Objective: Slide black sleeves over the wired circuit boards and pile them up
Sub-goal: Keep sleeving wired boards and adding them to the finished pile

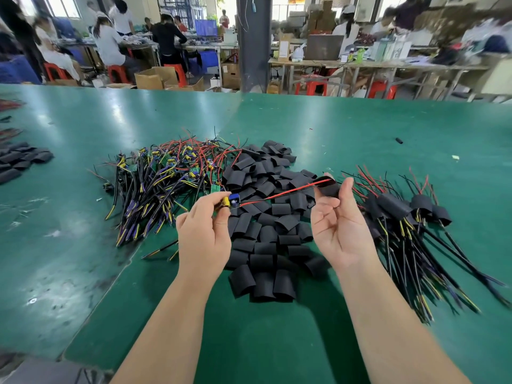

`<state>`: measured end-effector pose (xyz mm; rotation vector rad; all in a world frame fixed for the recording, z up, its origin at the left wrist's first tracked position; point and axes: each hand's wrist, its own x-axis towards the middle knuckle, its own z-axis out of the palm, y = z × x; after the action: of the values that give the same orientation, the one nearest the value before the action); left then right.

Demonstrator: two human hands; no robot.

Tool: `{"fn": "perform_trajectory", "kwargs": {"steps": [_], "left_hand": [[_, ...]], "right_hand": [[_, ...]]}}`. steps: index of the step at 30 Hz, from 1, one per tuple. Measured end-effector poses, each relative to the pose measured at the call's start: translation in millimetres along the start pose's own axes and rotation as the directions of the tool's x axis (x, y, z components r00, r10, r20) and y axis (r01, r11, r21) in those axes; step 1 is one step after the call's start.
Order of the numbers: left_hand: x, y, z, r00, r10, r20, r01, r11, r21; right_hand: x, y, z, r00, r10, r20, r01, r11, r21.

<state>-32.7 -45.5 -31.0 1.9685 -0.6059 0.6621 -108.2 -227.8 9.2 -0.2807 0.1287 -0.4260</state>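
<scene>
Head camera looks down on two bare hands at work. The left grip [205, 234] pinches a wired circuit board [226, 202] between thumb and fingers, so that its yellow and blue parts show above the fingertips. The right grip [340, 228] pinches one black sleeve [329, 187] at its fingertips, with the palm turned toward the camera. Between them runs the red wire [282, 193] of the board, stretched almost straight. Its far end reaches the mouth of the sleeve, but whether it is inside cannot be told. The wire seems to be held tight on purpose: a straight lead enters the tube first and then guides the sleeve along to the board. So the step in hand is probably the threading, and the sleeve is not yet over the board.

Both hands are held over the heap of loose sleeves [266, 225], which lies in the middle of the green tabletop [277, 342], near the right grip for easy taking. To the left of the heap lies the tangle of bare boards [160, 184] with their wires, on the side of the left grip. To the right is the pile of finished pieces [410, 209], each with a sleeve on. This order from left to right probably saves reaching across.
</scene>
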Motion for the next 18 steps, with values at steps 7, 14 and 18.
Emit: {"fn": "perform_trajectory", "kwargs": {"steps": [7,14,18], "left_hand": [[0.6,-5.2,2.3,0.999,-0.030,-0.019,0.031,0.995,0.098],[0.7,-5.9,3.3,1.000,0.011,-0.009,-0.010,0.991,0.137],[1.1,-4.4,2.6,0.999,0.027,-0.026,-0.024,0.991,0.131]], "right_hand": [[-3.0,-2.1,4.0,0.997,-0.001,0.075,0.000,1.000,0.005],[-0.2,-3.6,4.5,0.994,-0.102,-0.044,0.097,0.990,-0.099],[0.4,-5.5,1.6,0.992,-0.121,-0.043,0.116,0.986,-0.119]]}}
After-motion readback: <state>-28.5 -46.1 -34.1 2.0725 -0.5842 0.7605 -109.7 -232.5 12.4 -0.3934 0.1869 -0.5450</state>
